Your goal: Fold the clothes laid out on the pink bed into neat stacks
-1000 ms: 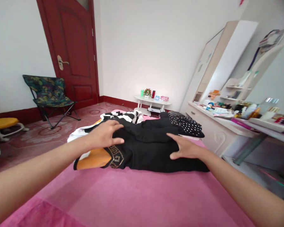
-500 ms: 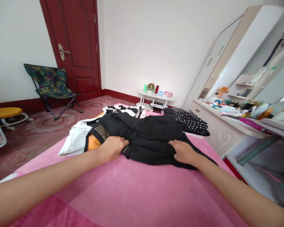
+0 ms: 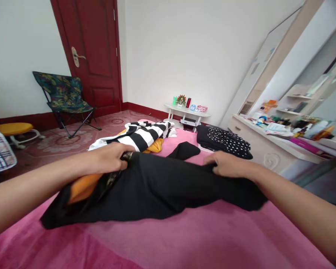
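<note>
A black garment (image 3: 156,190) with an orange inside and a gold-patterned trim lies spread across the pink bed (image 3: 184,239). My left hand (image 3: 110,157) is closed on its upper left edge by the trim. My right hand (image 3: 226,164) is closed on its upper right edge. Both hands hold the cloth slightly raised off the bed. Beyond it lie a black-and-white striped garment (image 3: 140,136) over something orange, and a black polka-dot garment (image 3: 226,142).
A dressing table (image 3: 271,144) crowded with bottles stands at the right, with a tall mirror behind. A small white side table (image 3: 189,112) sits by the far wall. A folding chair (image 3: 64,99), a red door (image 3: 95,56) and a yellow stool (image 3: 12,129) are at the left.
Both hands went from lying flat on the black garment to gripping its edge, then pulled it toward me off the pile. The striped garment underneath is now uncovered.
</note>
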Demonstrator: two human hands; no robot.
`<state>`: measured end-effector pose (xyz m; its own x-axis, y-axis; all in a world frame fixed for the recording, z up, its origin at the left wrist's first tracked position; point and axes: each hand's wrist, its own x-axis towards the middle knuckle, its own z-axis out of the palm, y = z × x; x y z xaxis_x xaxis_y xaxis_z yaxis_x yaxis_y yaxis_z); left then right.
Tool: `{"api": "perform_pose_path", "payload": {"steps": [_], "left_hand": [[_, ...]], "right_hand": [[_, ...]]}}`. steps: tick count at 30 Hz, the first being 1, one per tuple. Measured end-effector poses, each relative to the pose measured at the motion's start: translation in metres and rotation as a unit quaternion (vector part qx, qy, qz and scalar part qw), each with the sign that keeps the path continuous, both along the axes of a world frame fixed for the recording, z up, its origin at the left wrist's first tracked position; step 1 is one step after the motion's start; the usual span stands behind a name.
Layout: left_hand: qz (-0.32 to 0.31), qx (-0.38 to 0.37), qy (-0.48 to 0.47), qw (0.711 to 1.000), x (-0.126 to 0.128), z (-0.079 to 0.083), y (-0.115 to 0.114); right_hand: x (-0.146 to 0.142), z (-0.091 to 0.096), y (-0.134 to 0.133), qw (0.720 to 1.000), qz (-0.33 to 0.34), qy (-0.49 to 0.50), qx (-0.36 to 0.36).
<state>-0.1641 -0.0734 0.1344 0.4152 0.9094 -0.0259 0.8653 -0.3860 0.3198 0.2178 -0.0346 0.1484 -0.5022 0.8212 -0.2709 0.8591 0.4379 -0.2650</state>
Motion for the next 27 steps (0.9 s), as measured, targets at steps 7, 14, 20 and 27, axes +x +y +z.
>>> {"api": "perform_pose_path", "payload": {"steps": [7,14,20,27], "left_hand": [[-0.033,-0.047,-0.009,0.998,-0.004,-0.037,0.025],[-0.052,-0.033,0.035,0.997,0.012,-0.064,0.001],[-0.061,0.015,0.044,0.997,0.015,-0.071,0.002],[-0.081,0.057,0.03,0.995,0.012,-0.074,-0.007]], "right_hand": [[-0.007,-0.031,0.102,0.995,0.0,0.054,0.08],[-0.022,-0.077,0.153,0.996,-0.032,-0.088,0.006],[-0.017,-0.092,0.167,1.0,-0.015,0.011,-0.007],[0.014,-0.044,0.075,0.999,0.015,0.021,-0.043]]}}
